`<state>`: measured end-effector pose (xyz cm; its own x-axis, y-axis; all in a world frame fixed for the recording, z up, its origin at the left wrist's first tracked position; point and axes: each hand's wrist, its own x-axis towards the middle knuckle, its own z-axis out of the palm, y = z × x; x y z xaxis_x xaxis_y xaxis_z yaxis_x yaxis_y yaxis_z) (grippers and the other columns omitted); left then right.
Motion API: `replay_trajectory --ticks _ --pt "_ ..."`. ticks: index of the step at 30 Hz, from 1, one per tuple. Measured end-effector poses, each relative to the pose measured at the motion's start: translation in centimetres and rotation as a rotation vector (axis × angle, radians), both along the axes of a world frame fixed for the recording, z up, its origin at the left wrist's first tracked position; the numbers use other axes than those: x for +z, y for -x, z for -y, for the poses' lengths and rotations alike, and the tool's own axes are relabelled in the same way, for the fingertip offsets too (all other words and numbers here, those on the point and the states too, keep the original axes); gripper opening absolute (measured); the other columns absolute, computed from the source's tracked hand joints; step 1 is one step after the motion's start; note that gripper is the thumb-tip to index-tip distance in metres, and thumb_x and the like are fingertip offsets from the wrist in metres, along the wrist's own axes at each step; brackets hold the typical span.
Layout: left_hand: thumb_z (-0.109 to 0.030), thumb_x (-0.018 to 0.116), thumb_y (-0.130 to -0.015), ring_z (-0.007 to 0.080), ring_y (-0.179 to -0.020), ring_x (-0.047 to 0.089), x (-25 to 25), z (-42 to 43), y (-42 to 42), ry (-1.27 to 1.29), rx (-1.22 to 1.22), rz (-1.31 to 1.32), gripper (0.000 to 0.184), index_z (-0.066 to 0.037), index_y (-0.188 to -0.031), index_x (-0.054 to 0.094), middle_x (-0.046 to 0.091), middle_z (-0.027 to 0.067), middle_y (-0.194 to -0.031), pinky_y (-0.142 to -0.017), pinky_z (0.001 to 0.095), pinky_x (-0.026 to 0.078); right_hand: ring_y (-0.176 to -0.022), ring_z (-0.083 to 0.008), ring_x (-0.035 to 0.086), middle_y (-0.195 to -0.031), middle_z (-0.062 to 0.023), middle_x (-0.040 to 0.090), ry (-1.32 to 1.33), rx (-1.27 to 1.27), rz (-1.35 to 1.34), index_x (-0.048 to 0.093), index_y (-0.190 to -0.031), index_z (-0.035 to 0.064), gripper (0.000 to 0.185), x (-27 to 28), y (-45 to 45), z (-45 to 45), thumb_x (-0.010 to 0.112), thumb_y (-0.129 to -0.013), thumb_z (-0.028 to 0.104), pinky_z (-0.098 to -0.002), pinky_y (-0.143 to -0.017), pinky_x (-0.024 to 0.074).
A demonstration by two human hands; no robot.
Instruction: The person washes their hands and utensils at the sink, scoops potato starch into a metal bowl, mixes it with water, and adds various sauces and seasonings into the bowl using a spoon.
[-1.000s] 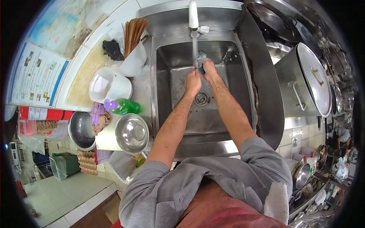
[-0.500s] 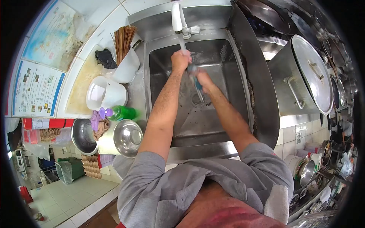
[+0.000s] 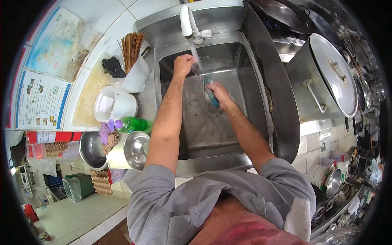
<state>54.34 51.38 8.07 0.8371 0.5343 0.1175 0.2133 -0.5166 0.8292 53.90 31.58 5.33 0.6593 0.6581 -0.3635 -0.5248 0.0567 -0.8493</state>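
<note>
left hand (image 3: 184, 65), right hand (image 3: 220, 94): over sink (image 3: 204, 134) | faucet (image 3: 186, 23): behind it | bottle (image 3: 135, 124): left | pot (image 3: 297, 90): right

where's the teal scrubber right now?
In the head view, the teal scrubber is in the right hand, over the sink, a little right of and below the running water in the picture.

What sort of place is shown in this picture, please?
Probably a working kitchen, perhaps a restaurant's: there is a deep metal sink with a running tap, a large lidded pot to its right, and an egg tray at the lower left.
</note>
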Motion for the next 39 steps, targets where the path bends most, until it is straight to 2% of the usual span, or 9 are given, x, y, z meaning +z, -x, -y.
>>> replay_trajectory --ticks 5,7,12,18,28,31,33,34,39 --pt "-0.022 0.068 -0.071 0.0213 -0.070 0.064 1.0 3.3 0.1 -0.074 0.102 0.018 0.022 -0.005 -0.084 0.066 0.065 0.0126 -0.077 -0.064 0.0310 0.047 -0.064 -0.0111 0.049 -0.073 -0.0012 0.053 -0.084 0.105 -0.081 0.055 -0.082 0.0020 0.016 -0.4 -2.6 -2.4 0.052 -0.075 0.015 -0.0254 -0.057 0.0400" --pt "-0.018 0.068 -0.073 0.0117 -0.064 0.060 1.2 4.1 0.2 0.009 0.061 0.069 0.020 -0.002 -0.085 0.066 0.066 0.0084 -0.072 -0.061 0.0264 0.045 -0.058 -0.0116 0.051 -0.070 -0.0026 0.052 -0.094 0.077 0.037 0.052 -0.082 0.0036 0.011 -0.2 -3.7 -4.2 0.050 -0.078 0.014 -0.0250 -0.053 0.0423" --pt "-0.020 0.069 -0.071 0.0194 -0.065 0.063 1.5 4.2 0.6 -0.170 0.108 0.062 0.019 -0.003 -0.079 0.066 0.065 0.0116 -0.071 -0.061 0.0297 0.047 -0.060 -0.0109 0.047 -0.066 -0.0012 0.050 0.048 -0.017 0.131 0.054 -0.075 0.0004 0.016 -0.1 -1.8 -3.5 0.053 -0.073 0.016 -0.0263 -0.055 0.0391" --pt "-0.021 0.066 -0.072 0.0280 -0.070 0.063 0.4 3.8 0.1 -0.266 0.199 0.055 0.021 -0.001 -0.078 0.064 0.064 0.0144 -0.073 -0.063 0.0346 0.048 -0.082 -0.0402 0.057 -0.082 -0.0221 0.059 0.562 0.016 0.785 0.056 -0.090 -0.0001 0.025 -0.7 -0.3 -2.4 0.053 -0.077 0.021 -0.0471 -0.072 0.0435" --pt "-0.021 0.063 -0.071 0.0346 -0.076 0.061 1.7 2.8 -1.7 -0.521 0.220 -0.134 0.020 -0.001 -0.074 0.063 0.062 0.0184 -0.073 -0.067 0.0401 0.048 -0.082 -0.0394 0.057 -0.086 -0.0197 0.059 0.647 -0.035 1.071 0.052 -0.090 0.0018 0.023 1.3 -0.6 -3.6 0.054 -0.080 0.023 -0.0473 -0.070 0.0448" --pt "-0.018 0.066 -0.070 0.0310 -0.072 0.062 0.5 3.8 0.0 -0.298 -0.034 -0.064 0.022 -0.002 -0.085 0.062 0.064 0.0147 -0.077 -0.064 0.0380 0.048 -0.070 -0.0328 0.058 -0.077 -0.0151 0.058 0.554 -0.069 0.916 0.053 -0.083 0.0008 0.015 -1.5 -1.1 -3.3 0.051 -0.077 0.014 -0.0417 -0.062 0.0451" --pt "-0.021 0.064 -0.077 0.0195 -0.068 0.058 -0.2 4.7 0.4 0.802 -0.093 0.079 0.023 -0.008 -0.095 0.059 0.061 0.0055 -0.075 -0.064 0.0317 0.045 -0.063 -0.0221 0.057 -0.072 -0.0082 0.057 0.065 -0.128 0.120 0.055 -0.084 -0.0005 0.016 -0.5 -1.9 -3.3 0.054 -0.072 0.010 -0.0339 -0.058 0.0452" --pt "-0.020 0.062 -0.081 0.0124 -0.069 0.053 -0.3 4.4 0.9 1.030 -0.067 0.101 0.025 -0.010 -0.103 0.054 0.056 -0.0016 -0.079 -0.064 0.0273 0.042 -0.059 -0.0137 0.050 -0.070 -0.0034 0.052 -0.098 -0.078 -0.103 0.055 -0.077 0.0004 0.012 -0.1 -2.5 -2.8 0.052 -0.068 0.008 -0.0274 -0.055 0.0423" --pt "-0.014 0.062 -0.081 0.0131 -0.070 0.055 -1.5 2.6 0.6 0.981 -0.135 0.123 0.018 -0.003 -0.093 0.056 0.058 0.0027 -0.078 -0.063 0.0272 0.043 -0.059 -0.0133 0.051 -0.069 -0.0039 0.052 -0.074 -0.027 -0.049 0.054 -0.077 0.0019 0.010 0.2 -2.7 -2.3 0.053 -0.070 0.008 -0.0277 -0.054 0.0418"
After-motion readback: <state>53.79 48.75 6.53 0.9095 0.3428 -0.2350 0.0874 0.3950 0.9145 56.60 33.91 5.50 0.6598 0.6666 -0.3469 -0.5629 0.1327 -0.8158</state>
